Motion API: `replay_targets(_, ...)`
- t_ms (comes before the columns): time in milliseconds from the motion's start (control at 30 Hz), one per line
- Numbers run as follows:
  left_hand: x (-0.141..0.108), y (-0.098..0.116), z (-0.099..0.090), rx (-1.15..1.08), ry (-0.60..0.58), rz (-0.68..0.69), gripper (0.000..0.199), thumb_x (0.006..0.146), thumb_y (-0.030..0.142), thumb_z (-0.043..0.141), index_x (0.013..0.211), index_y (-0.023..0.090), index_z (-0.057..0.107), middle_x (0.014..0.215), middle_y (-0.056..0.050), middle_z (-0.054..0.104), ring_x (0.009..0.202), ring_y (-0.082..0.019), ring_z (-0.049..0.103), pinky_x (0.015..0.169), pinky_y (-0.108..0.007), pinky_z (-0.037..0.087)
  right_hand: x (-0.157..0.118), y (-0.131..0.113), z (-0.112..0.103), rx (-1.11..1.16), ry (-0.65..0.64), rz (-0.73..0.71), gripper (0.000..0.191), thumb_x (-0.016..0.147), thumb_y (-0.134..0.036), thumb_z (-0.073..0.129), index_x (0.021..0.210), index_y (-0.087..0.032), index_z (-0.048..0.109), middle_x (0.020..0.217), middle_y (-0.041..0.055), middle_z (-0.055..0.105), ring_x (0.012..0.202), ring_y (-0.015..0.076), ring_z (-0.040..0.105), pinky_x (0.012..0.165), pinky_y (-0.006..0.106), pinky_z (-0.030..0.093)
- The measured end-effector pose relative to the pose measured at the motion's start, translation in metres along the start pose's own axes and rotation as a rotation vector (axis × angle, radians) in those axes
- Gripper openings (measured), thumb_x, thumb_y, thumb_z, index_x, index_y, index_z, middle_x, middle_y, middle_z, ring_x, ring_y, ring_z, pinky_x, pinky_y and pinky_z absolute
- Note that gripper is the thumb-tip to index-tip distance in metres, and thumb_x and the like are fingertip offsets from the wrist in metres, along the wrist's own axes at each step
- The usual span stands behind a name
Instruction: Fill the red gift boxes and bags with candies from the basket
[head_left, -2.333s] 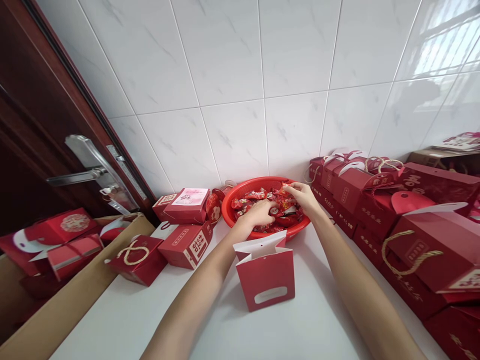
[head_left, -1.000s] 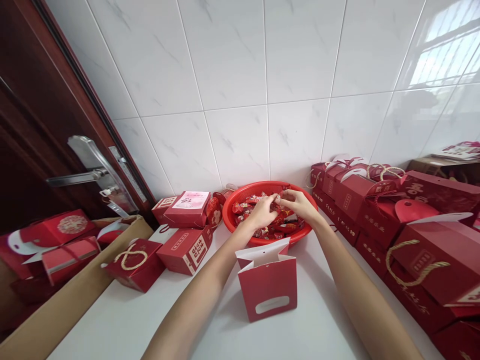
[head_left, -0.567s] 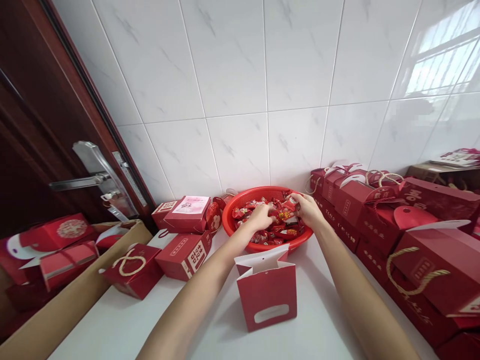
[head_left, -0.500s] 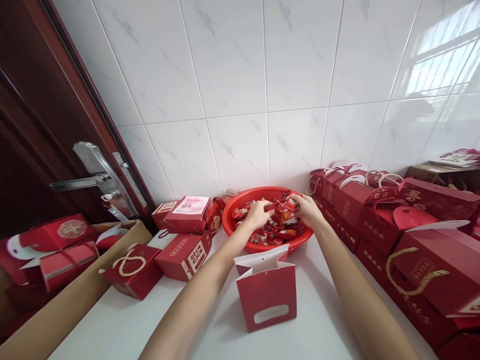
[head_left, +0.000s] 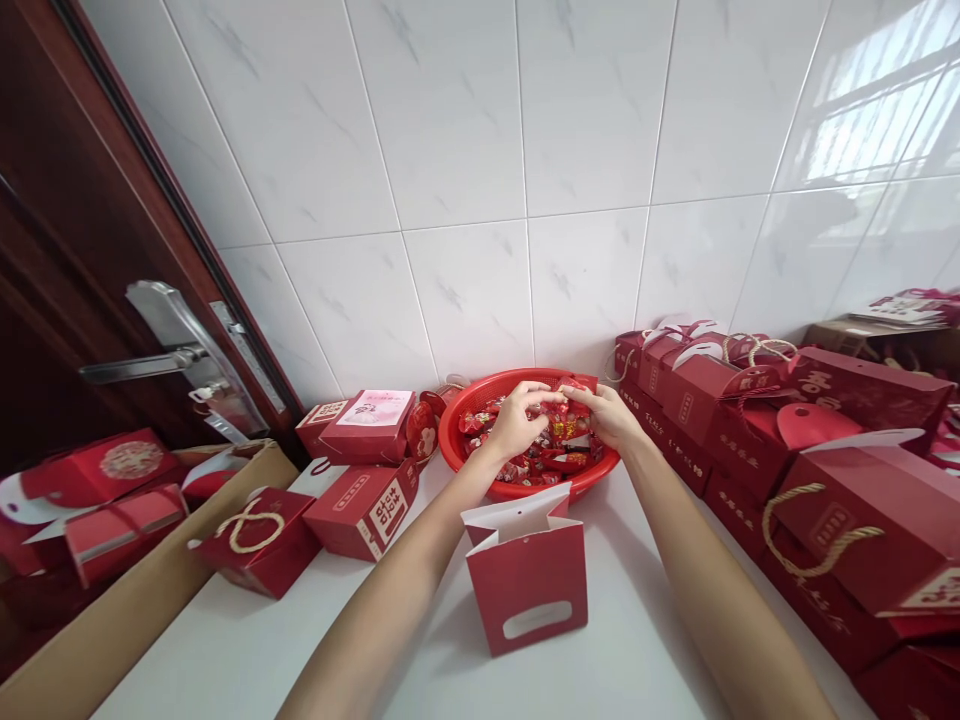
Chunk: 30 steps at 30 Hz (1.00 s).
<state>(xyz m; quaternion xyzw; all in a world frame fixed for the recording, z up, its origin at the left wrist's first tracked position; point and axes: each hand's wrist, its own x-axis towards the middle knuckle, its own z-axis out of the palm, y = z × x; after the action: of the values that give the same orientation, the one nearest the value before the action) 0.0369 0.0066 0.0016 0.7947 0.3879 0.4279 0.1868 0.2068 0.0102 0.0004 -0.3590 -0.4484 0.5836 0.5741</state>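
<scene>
A red plastic basket [head_left: 452,440] full of red-wrapped sweets [head_left: 564,460] stands against the tiled wall. Over it, my right hand [head_left: 606,413] is closed on a red wrapped packet [head_left: 577,384]. My left hand [head_left: 519,418] is beside it above the sweets, its fingers bent and reaching to the packet; whether they hold anything is too small to tell. In front of the basket stands an upright red paper box [head_left: 529,585] with its top open and an oval window low on its front.
Rows of stacked red gift boxes [head_left: 712,410] with rope handles line the right side. On the left are more red boxes [head_left: 356,505], a cardboard carton [head_left: 142,590] and a dark door [head_left: 82,230] with a metal handle.
My left hand has moved closer to my right hand, and its fingers now reach to the packet. The view has shifted slightly.
</scene>
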Motion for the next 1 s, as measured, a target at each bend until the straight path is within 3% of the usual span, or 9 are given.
replay_targets(100, 0.000, -0.003, -0.001, 0.086, -0.020, -0.143, 0.054, 0.073, -0.005, 0.049, 0.114, 0.020, 0.072, 0.121, -0.007, 0.070, 0.111, -0.021, 0.065, 0.097, -0.033, 0.054, 0.004, 0.001, -0.003, 0.082, 0.147, -0.029, 0.034, 0.050, -0.033, 0.085, 0.067, -0.017, 0.060, 0.056, -0.0031, 0.060, 0.047, 0.0093, 0.050, 0.040, 0.021, 0.035)
replay_targets(267, -0.001, -0.011, -0.001, 0.425, -0.462, -0.305, 0.054, 0.065, -0.005, 0.053, 0.107, 0.021, 0.075, 0.122, -0.009, 0.072, 0.115, -0.028, 0.066, 0.099, -0.036, 0.050, 0.011, 0.002, -0.007, 0.106, 0.195, -0.032, 0.032, 0.056, -0.037, 0.079, 0.066, -0.021, 0.052, 0.055, -0.0038, 0.056, 0.045, 0.0102, 0.045, 0.040, 0.024, 0.031)
replay_targets(400, -0.001, -0.013, 0.001, 0.464, -0.511, -0.327, 0.059, 0.058, -0.005, 0.057, 0.106, 0.024, 0.075, 0.125, -0.010, 0.071, 0.112, -0.031, 0.067, 0.093, -0.037, 0.052, 0.009, 0.002, -0.007, 0.077, 0.179, -0.045, 0.036, 0.058, -0.042, 0.079, 0.067, -0.022, 0.050, 0.054, -0.0040, 0.054, 0.043, 0.0100, 0.044, 0.039, 0.025, 0.030)
replay_targets(500, -0.001, -0.013, -0.001, 0.467, -0.521, -0.360, 0.045, 0.059, -0.001, 0.062, 0.094, 0.022, 0.077, 0.101, -0.009, 0.078, 0.089, -0.029, 0.073, 0.079, -0.034, 0.055, 0.008, 0.002, -0.006, 0.109, 0.189, -0.032, 0.038, 0.057, -0.041, 0.082, 0.067, -0.021, 0.052, 0.053, -0.0043, 0.054, 0.043, 0.0093, 0.044, 0.039, 0.023, 0.031)
replay_targets(567, -0.001, -0.013, -0.003, 0.451, -0.497, -0.369, 0.031, 0.064, 0.004, 0.065, 0.088, 0.020, 0.077, 0.090, -0.009, 0.078, 0.080, -0.028, 0.073, 0.075, -0.034, 0.056, 0.008, 0.002, -0.006, 0.108, 0.189, -0.028, 0.037, 0.058, -0.040, 0.082, 0.068, -0.020, 0.053, 0.054, -0.0040, 0.055, 0.043, 0.0093, 0.046, 0.039, 0.023, 0.033)
replay_targets(633, 0.000, -0.012, -0.005, 0.433, -0.414, -0.352, 0.023, 0.075, 0.012, 0.064, 0.093, 0.019, 0.076, 0.098, -0.010, 0.078, 0.089, -0.028, 0.073, 0.080, -0.034, 0.055, 0.008, 0.001, -0.005, 0.090, 0.199, -0.029, 0.033, 0.060, -0.038, 0.081, 0.070, -0.020, 0.056, 0.057, -0.0029, 0.058, 0.046, 0.0102, 0.049, 0.040, 0.022, 0.037)
replay_targets(733, 0.002, -0.013, -0.006, 0.285, -0.129, -0.321, 0.025, 0.085, 0.016, 0.059, 0.105, 0.017, 0.073, 0.116, -0.011, 0.074, 0.107, -0.025, 0.069, 0.093, -0.033, 0.052, 0.008, -0.001, -0.003, 0.105, 0.244, -0.007, 0.023, 0.065, -0.031, 0.078, 0.073, -0.019, 0.060, 0.063, -0.0014, 0.063, 0.054, 0.0122, 0.057, 0.045, 0.023, 0.046)
replay_targets(800, 0.003, -0.014, -0.005, 0.104, 0.053, -0.305, 0.025, 0.085, 0.015, 0.059, 0.106, 0.015, 0.072, 0.115, -0.011, 0.074, 0.104, -0.023, 0.069, 0.093, -0.033, 0.053, 0.006, -0.002, -0.001, 0.142, 0.252, 0.023, 0.015, 0.069, -0.024, 0.074, 0.073, -0.019, 0.061, 0.066, -0.0012, 0.064, 0.059, 0.0130, 0.060, 0.051, 0.023, 0.052)
replay_targets(1000, 0.004, -0.017, -0.004, -0.258, 0.217, -0.121, 0.016, 0.082, 0.013, 0.061, 0.094, 0.017, 0.072, 0.111, -0.009, 0.072, 0.105, -0.022, 0.067, 0.092, -0.035, 0.054, -0.001, -0.002, 0.000, 0.070, 0.031, 0.087, 0.009, 0.077, -0.022, 0.071, 0.081, -0.018, 0.064, 0.073, 0.0020, 0.069, 0.065, 0.0156, 0.066, 0.058, 0.028, 0.060)
